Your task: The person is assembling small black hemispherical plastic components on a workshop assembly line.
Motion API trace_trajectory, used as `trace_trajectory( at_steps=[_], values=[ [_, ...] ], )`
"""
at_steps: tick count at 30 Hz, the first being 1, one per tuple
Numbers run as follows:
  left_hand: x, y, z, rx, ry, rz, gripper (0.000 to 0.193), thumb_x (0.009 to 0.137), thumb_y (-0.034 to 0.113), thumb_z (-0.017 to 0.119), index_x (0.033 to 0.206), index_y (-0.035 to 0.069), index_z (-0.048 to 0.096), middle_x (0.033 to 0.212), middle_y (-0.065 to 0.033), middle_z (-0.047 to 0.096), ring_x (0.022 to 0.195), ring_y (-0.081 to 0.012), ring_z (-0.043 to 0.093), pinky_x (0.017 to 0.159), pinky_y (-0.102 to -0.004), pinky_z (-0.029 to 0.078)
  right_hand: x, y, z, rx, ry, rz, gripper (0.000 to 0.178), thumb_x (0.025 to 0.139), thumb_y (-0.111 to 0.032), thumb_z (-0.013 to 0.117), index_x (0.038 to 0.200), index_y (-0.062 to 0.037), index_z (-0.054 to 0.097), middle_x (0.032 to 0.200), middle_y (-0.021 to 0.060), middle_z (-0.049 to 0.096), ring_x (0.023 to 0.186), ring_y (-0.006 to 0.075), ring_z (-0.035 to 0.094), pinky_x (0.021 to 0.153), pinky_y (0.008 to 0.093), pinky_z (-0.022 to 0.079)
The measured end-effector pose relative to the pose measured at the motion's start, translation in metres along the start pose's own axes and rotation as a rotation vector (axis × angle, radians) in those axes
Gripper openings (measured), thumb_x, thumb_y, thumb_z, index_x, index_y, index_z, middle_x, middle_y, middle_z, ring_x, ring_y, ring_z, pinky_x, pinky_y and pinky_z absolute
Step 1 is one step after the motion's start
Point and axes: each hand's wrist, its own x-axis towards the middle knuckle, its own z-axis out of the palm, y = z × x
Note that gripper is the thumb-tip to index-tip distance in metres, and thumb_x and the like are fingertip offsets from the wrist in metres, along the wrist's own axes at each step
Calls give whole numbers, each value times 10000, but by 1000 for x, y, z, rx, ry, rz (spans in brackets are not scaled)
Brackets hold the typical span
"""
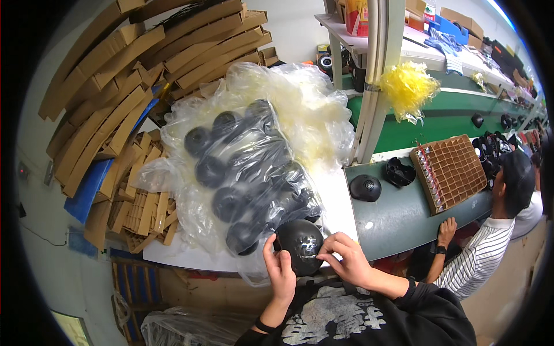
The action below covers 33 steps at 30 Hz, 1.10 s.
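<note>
the work looks to be midway on one piece: a black dome (300, 247) is between the person's hands at the lower middle of the frame, by the near edge of the white tabletop (336, 199). the left hand (280, 275) curves against the dome's left side, thumb and forefinger apart, seemingly steadying it. the right hand (346, 260) has thumb and forefinger pressed together at a thin pale strip (308, 257) on the dome's lower right; whether that is a loose piece or glare, i cannot tell. several dark round pieces (211, 172) lie under clear plastic sheeting (320, 106) at the middle of the frame; whether they are finished or waiting is not shown. another dome with a perforated patch (365, 188) sits apart at right of centre.

the held dome's smooth, rounded face points up toward the camera. its outline is nearly circular, so no long axis stands out.
</note>
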Motion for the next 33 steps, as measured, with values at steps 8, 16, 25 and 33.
trace_trajectory(
  at_steps=[8,16,25,33],
  values=[
    [16,-14,-3,15,-96,104,518,914,104,546,1340,27,262,1078,-168,574,956,-177,562,842,-282,434,-4,4,16,18,-98,150,87,837,-15,585,855,3,502,804,142,496,766,315,505,697,372,420],
    [33,-12,8,164,-46,263,556,873,224,631,1296,1,347,1059,-188,571,870,-238,570,901,-355,384,3,4,26,-1,144,168,107,853,-18,590,864,7,487,823,115,543,771,243,555,704,313,444],
    [63,-18,22,712,-88,426,528,745,234,722,1219,96,536,660,-18,493,859,-236,370,833,-343,336,10,32,25,1119,272,780,119,852,-61,652,877,-20,543,704,28,584,596,90,530,552,204,429],
    [104,-36,-42,285,100,343,437,837,240,641,1223,81,514,751,-2,551,684,-139,490,669,-274,400,86,-23,-134,389,592,-91,92,910,-74,535,880,-56,450,710,23,504,603,80,469,533,201,383]
  ],
)
